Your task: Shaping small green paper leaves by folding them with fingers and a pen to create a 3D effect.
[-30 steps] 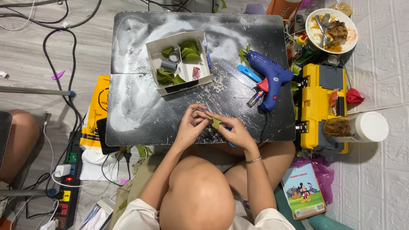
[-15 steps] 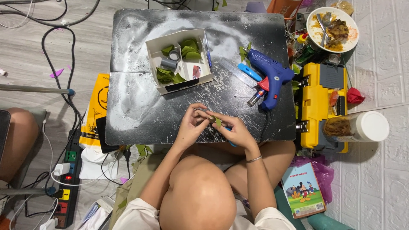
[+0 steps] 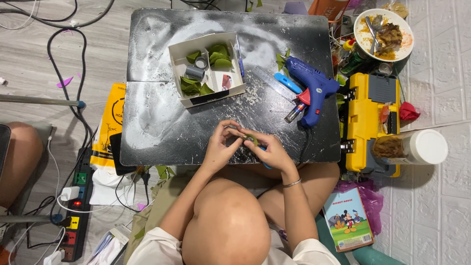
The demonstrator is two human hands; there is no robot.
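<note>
My left hand (image 3: 221, 147) and my right hand (image 3: 272, 152) meet over the near edge of the black table (image 3: 157, 122). Between their fingertips they pinch a small green leaf-like piece (image 3: 251, 139). A bit of something blue (image 3: 265, 165) shows under my right palm; I cannot tell what it is. A thin bracelet sits on my right wrist. Farther back stands a white cardboard box (image 3: 189, 100) holding green leaf pieces and small tape rolls. A blue glue gun (image 3: 314, 86) lies to the right of the box, with a clear ruler (image 3: 272, 82) beside it.
A yellow toolbox (image 3: 368, 122) stands right of the table, with a white-lidded jar (image 3: 417, 147) and a red flower (image 3: 408, 112) by it. A plate of food (image 3: 385, 32) is at the back right. A power strip (image 3: 73, 211) and cables lie on the left floor; a picture book (image 3: 349, 218) lies at the right.
My fingers have shifted slightly on the green piece; both hands stay at the same spot by the table's near edge.
</note>
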